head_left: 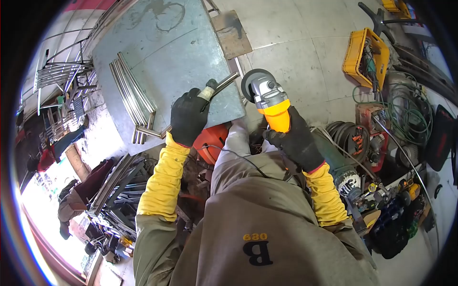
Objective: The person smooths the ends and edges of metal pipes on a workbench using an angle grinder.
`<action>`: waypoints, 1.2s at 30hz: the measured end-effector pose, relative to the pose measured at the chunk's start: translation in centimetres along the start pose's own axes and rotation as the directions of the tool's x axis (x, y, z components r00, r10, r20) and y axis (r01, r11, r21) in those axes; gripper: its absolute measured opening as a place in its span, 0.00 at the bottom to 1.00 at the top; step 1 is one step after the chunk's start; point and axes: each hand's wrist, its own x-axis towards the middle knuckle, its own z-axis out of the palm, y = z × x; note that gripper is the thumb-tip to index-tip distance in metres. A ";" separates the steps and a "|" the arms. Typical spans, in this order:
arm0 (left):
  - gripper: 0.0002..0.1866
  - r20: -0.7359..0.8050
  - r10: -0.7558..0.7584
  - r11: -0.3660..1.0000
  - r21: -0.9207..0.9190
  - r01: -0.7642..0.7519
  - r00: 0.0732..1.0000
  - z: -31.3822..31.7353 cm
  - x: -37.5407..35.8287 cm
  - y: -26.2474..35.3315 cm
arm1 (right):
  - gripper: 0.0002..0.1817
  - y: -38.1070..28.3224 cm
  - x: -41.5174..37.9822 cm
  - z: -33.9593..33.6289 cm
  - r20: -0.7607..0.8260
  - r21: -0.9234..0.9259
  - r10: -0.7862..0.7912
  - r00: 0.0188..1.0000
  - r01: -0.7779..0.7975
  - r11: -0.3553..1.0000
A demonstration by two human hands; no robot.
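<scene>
My left hand (pixel 190 114), in a black glove with a yellow sleeve, is closed around a shiny metal tube (pixel 225 83) over the table's near right corner. The tube's free end points up and right, close to the grinder's disc. My right hand (pixel 299 142), gloved as well, grips the orange body of an angle grinder (pixel 271 97). Its dark round disc faces left, just beyond the table edge, and a small gap shows between disc and tube. Several similar metal tubes (pixel 130 93) lie side by side on the grey metal table (pixel 167 57), left of my left hand.
A yellow crate (pixel 366 58) with tools stands at the upper right. Green hose (pixel 420 114), cables and a green cylinder (pixel 334 159) lie on the right. Metal bars (pixel 112 190) are piled at the lower left. A red-orange object (pixel 211 144) sits under the table edge.
</scene>
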 end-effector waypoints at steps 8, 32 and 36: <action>0.34 -0.036 -0.005 0.985 0.174 0.011 0.999 -0.1 -0.4 1.5 | 0.34 -0.5 0.4 -0.8 0.034 0.006 -0.032 0.999 0.032 0.999; 0.35 -0.112 0.038 0.977 0.212 -0.013 0.993 0.3 -0.8 2.2 | 0.39 -3.0 1.4 -2.2 0.144 -0.098 0.101 0.984 -0.087 0.991; 0.36 -0.082 0.007 0.978 0.206 0.010 0.997 0.3 -1.0 2.2 | 0.38 -3.4 1.6 -2.4 0.179 -0.114 0.160 0.971 -0.141 0.983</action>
